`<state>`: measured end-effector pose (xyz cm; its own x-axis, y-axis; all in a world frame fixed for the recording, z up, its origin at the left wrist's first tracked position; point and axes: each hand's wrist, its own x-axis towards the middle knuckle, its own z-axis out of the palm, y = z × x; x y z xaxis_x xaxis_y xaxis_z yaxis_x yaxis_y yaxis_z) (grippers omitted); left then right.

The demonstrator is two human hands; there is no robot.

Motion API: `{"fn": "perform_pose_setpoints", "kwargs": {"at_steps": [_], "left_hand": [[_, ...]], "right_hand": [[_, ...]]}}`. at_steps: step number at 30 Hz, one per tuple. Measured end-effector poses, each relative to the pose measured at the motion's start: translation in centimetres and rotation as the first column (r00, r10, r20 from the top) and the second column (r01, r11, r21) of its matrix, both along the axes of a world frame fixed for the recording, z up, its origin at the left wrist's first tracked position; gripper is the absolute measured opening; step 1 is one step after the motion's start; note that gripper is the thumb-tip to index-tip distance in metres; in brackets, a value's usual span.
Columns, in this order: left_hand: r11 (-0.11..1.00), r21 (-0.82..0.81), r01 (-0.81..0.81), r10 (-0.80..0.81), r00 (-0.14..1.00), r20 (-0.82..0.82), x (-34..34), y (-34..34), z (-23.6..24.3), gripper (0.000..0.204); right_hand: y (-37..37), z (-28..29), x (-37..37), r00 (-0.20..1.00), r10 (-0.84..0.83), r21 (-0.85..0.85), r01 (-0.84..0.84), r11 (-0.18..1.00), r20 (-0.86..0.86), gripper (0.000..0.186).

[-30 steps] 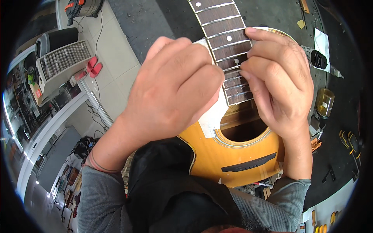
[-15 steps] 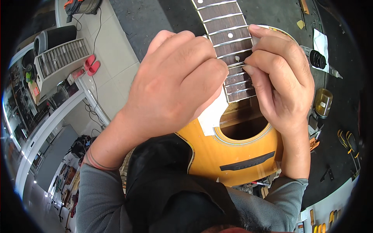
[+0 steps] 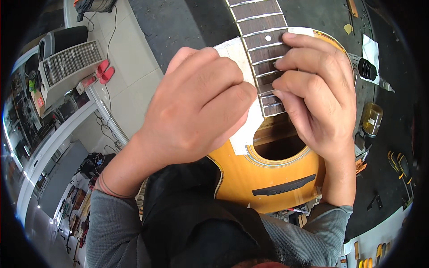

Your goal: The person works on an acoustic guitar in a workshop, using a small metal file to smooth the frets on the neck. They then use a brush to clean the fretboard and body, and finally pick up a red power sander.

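Note:
An acoustic guitar (image 3: 237,178) with an orange-yellow top lies in front of me, its neck pointing away. Across the dark fretboard (image 3: 264,42) run metal frets, and white sheets (image 3: 243,118) cover the top beside it. My left hand (image 3: 196,102) is curled into a fist at the fretboard's left edge. From the right, my right hand (image 3: 317,85) pinches with thumb and index finger, its other fingers bent over the fretboard. Between the hands a thin strip (image 3: 267,89) spans the board near its lower end; its material is unclear, and its ends are hidden by the fingers.
On the dark bench at right are an amber jar (image 3: 372,119), a black cylindrical object (image 3: 365,68), yellow-and-black pliers (image 3: 404,166) and a white paper (image 3: 370,51). Pink slippers (image 3: 106,73) and a cable lie on the tiled floor at left.
Both hands have slid toward me along the fretboard, nearer the sound hole, with the thin strip between them. More of the white sheet beside the neck shows.

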<state>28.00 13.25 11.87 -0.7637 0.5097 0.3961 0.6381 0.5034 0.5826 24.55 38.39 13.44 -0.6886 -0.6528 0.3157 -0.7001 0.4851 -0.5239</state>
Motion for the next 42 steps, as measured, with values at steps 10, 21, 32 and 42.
{"fn": "perform_pose_setpoints", "kwargs": {"at_steps": [10,21,32,42], "left_hand": [[0.999,-0.017,-0.027,0.025,0.997,-0.069,-0.3,0.1,-0.6,0.031],[0.999,-0.005,-0.038,0.038,0.998,-0.058,-0.9,0.3,0.1,0.026],[0.991,0.001,-0.134,0.134,0.991,0.019,-3.5,0.1,3.1,0.017],[0.999,-0.034,0.03,-0.029,0.999,0.023,-2.3,1.8,1.2,0.026]], "right_hand": [[-0.4,-0.8,0.3,0.996,-0.077,-0.01,0.077,0.997,-0.047,0.026],[0.3,-0.5,-0.2,0.996,-0.084,-0.059,0.083,0.995,-0.018,0.025],[4.5,-3.7,-1.5,0.912,-0.388,-0.327,0.329,0.886,-0.135,0.048],[3.2,0.3,-0.9,0.989,-0.102,-0.117,0.114,0.987,0.103,0.023]]}}
